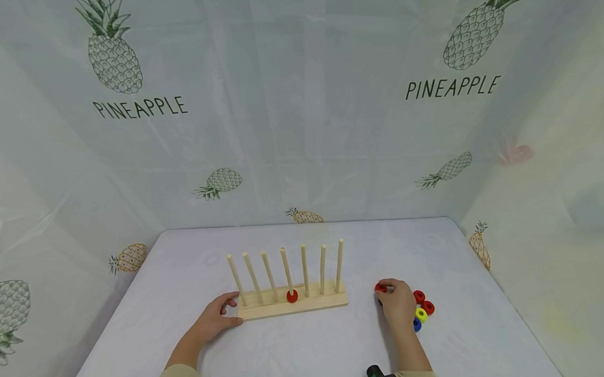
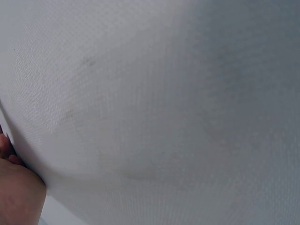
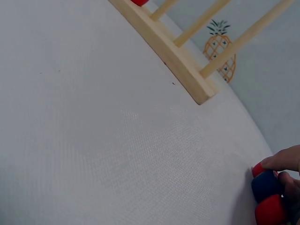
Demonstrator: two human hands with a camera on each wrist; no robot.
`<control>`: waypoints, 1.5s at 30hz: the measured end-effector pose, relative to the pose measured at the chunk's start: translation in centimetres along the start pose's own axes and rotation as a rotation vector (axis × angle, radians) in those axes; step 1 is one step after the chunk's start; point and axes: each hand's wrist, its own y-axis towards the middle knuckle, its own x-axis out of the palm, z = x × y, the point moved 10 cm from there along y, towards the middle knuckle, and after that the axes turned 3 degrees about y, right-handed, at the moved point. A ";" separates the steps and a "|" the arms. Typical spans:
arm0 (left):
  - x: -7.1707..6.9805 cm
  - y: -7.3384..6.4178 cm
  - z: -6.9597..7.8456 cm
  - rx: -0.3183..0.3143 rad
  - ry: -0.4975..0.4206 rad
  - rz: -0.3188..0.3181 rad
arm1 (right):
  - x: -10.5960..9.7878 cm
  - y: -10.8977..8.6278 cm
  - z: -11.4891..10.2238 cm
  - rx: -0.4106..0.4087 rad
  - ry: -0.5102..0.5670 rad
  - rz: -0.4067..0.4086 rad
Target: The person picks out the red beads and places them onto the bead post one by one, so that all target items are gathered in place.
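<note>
A wooden peg rack point(image 1: 298, 307) with a row of upright dowels stands mid-table. One red ring bead point(image 1: 292, 296) sits at the foot of its middle dowel. My left hand point(image 1: 214, 319) grips the rack's left end, thumb at the front corner and fingers behind. To the right of the rack, my right hand point(image 1: 399, 306) pinches another red bead point(image 1: 380, 287) at the tabletop. In the right wrist view, its fingertip lies on this red bead point(image 3: 258, 168), close by a blue bead point(image 3: 266, 186) and a further red one point(image 3: 271, 211).
Beside the right hand lie two red beads point(image 1: 428, 307), a yellow bead point(image 1: 421, 315) and a partly hidden blue bead point(image 1: 417, 325). A white cloth covers the table point(image 1: 301, 359). Behind it hangs a pineapple-print curtain point(image 1: 299, 126). Mostly white cloth fills the left wrist view.
</note>
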 end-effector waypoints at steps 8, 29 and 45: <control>0.0 0.2 0.0 0.004 -0.001 0.004 | -0.1 0.0 0.0 0.019 0.000 -0.004; 0.0 0.1 -0.8 -0.003 0.014 0.011 | 0.4 -0.7 -0.7 0.086 0.101 -0.145; 0.0 0.1 -0.5 -0.005 0.004 0.012 | -0.1 -2.6 -4.8 -0.017 0.084 -0.244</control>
